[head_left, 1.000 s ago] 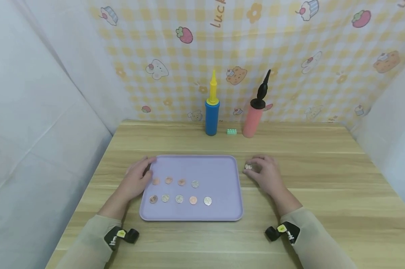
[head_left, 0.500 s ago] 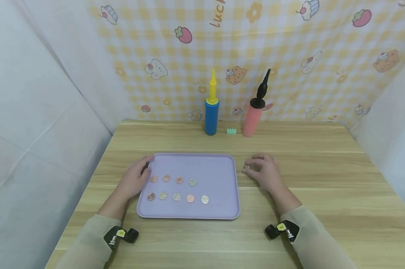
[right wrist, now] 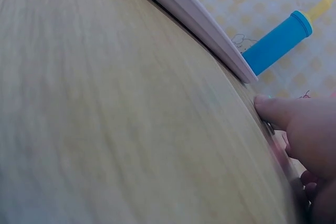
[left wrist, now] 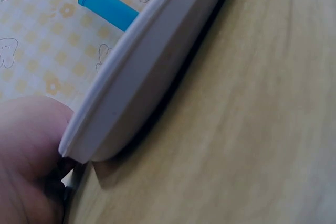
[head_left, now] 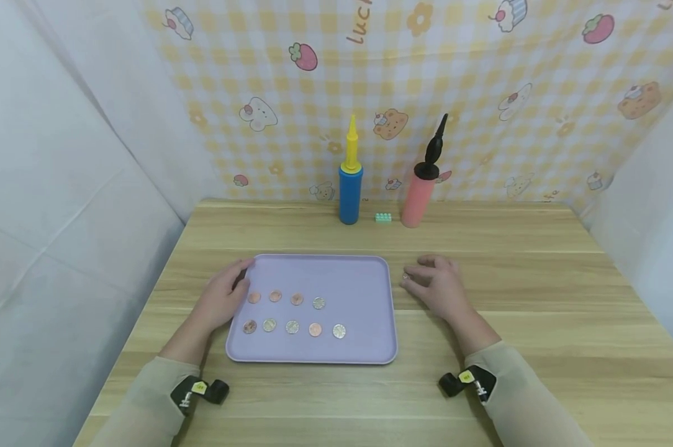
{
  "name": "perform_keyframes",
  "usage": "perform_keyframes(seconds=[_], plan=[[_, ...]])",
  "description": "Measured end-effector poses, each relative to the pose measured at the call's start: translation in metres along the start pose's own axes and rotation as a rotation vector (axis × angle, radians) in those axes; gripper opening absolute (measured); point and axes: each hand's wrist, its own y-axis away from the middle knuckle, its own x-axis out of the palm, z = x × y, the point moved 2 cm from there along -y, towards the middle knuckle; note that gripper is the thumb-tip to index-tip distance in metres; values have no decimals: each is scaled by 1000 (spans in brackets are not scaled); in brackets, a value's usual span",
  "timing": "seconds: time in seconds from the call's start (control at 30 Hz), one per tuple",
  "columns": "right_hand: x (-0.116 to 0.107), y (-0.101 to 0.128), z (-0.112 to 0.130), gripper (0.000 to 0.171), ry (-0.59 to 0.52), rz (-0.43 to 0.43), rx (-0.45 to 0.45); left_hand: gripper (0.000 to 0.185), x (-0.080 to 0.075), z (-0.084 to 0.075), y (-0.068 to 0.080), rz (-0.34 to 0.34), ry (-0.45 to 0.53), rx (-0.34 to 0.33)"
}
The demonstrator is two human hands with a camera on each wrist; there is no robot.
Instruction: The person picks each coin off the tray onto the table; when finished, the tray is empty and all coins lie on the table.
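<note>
A lilac tray (head_left: 359,279) lies on the wooden table, with two rows of copper and silver coins on its left and middle part. One silver coin (head_left: 339,331) ends the near row. My left hand (head_left: 222,297) holds the tray by its left rim, the thumb over the edge. In the left wrist view the tray's side wall (left wrist: 131,77) runs up from that hand. Just off the tray's right edge, my right hand (head_left: 439,288) pinches a small coin (head_left: 405,276) close to the table; most of it is hidden by the fingers.
Behind the tray stand a blue hand pump (head_left: 349,195) with a yellow nozzle and a pink hand pump (head_left: 418,202) with a black top. Between them lies a small green toy brick (head_left: 383,217). A checked cloth (head_left: 292,136) hangs behind the table.
The tray and its coins have shifted slightly left and back. My right fingers have closed further over the coin, which shows less now and sits a little further left.
</note>
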Motion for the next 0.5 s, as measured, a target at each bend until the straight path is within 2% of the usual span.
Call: perform_keyframes(seconds=[0.5], plan=[[2, 2, 4, 36, 59, 59, -6, 49, 0, 2, -2, 7, 6, -10]])
